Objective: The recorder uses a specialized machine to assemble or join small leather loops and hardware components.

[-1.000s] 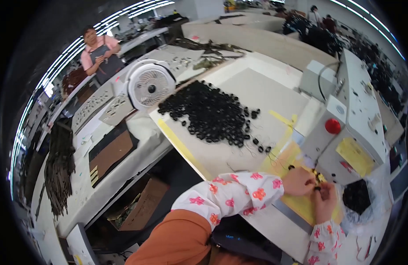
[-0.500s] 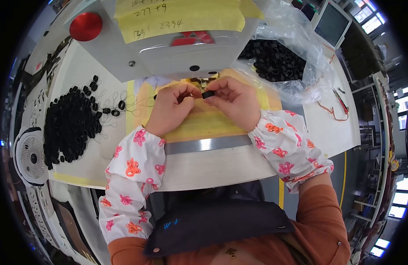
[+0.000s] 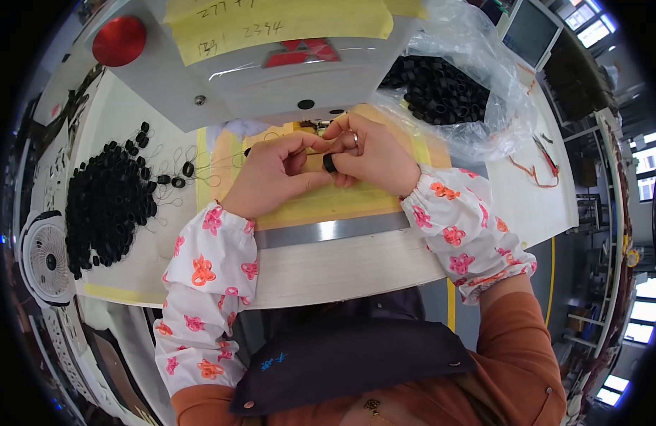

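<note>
Near the front of a white sewing machine (image 3: 285,85), my two hands meet over a yellow-covered work surface (image 3: 314,202). My right hand (image 3: 374,153) is closed, pinching a small black band loop (image 3: 329,163) at its thumb and fingertips. A ring (image 3: 356,140) shows on one finger. My left hand (image 3: 275,170) reaches to the same loop, thumb and forefinger apart, its fingertips close to the right hand's. Its other fingers are curled and partly hidden. Another small black piece (image 3: 248,152) lies beside the left hand, near loose threads.
A heap of black loops (image 3: 108,206) with trailing threads lies at the left. A clear plastic bag (image 3: 495,117) at the right holds many black loops (image 3: 441,92). Red-handled snippers (image 3: 551,162) lie farther right. A white fan (image 3: 47,259) stands at the left edge.
My left thumb and forefinger have spread apart. The black loop has shifted slightly down and turned in my right fingers, whose forefinger now reaches toward the left hand.
</note>
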A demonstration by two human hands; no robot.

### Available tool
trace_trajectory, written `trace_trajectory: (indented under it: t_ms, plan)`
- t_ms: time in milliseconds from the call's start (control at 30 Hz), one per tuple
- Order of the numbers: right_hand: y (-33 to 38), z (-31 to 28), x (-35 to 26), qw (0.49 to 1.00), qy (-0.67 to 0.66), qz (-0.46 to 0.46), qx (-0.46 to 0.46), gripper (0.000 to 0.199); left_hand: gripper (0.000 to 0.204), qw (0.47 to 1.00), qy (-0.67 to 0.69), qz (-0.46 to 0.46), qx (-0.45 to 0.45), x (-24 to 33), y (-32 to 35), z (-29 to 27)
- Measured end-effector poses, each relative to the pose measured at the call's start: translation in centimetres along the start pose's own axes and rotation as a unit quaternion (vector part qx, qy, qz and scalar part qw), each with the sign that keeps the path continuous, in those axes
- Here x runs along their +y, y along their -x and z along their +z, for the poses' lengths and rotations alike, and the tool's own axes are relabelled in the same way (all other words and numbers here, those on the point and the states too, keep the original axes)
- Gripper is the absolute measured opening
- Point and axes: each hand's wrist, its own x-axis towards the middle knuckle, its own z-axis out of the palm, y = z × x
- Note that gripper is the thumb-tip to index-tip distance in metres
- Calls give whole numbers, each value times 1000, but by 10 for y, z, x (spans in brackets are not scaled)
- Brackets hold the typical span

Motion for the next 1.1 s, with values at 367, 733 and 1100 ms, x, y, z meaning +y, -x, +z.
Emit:
trace_trajectory:
  t_ms: [367, 733, 1100]
  plan:
    - [5, 4, 9, 999, -3, -46, 9, 21, 22, 999, -20, -5, 36, -9, -4, 8]
    - [3, 12, 19, 882, 316, -331, 113, 17, 15, 992, 91, -53, 64, -6, -5, 6]
    - [-14, 5, 21, 909, 278, -251, 184, 11, 19, 977, -157, 11, 146, -13, -13, 12]
